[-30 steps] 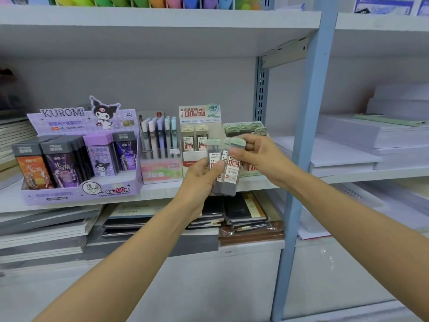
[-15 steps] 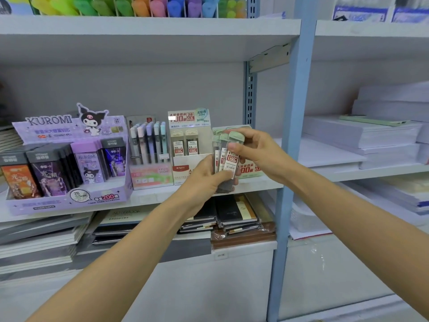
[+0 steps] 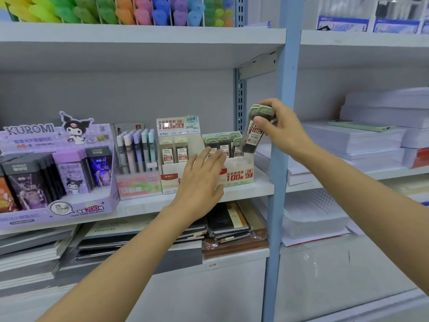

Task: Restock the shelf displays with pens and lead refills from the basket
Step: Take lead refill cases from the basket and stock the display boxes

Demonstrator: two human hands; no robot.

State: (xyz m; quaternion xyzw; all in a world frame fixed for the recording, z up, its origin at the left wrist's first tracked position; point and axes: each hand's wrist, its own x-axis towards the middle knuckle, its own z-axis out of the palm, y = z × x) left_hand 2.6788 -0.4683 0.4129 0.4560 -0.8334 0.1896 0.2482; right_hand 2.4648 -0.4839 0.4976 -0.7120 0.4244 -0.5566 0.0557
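Note:
My right hand [image 3: 282,126] grips a small bunch of green-capped lead refill cases [image 3: 254,130], tilted, just above the right end of the 0.7 lead display box [image 3: 236,176] on the middle shelf. That box holds several green-capped refills [image 3: 224,142] standing upright. My left hand [image 3: 202,180] is open with fingers spread, fingertips at the box's front and the refills in it. To the left stand the 0.5 lead display box [image 3: 174,145] and a pen display [image 3: 137,154].
A purple Kuromi lead display [image 3: 58,168] fills the shelf's left part. A blue shelf upright [image 3: 276,159] rises right beside my right hand. Notebooks [image 3: 227,226] lie on the shelf below, paper stacks [image 3: 362,138] to the right, and coloured holders [image 3: 130,10] above.
My left hand let go of the refill bunch and opened toward the 0.7 box. My right hand carried the refills up and to the right, over the box's right end.

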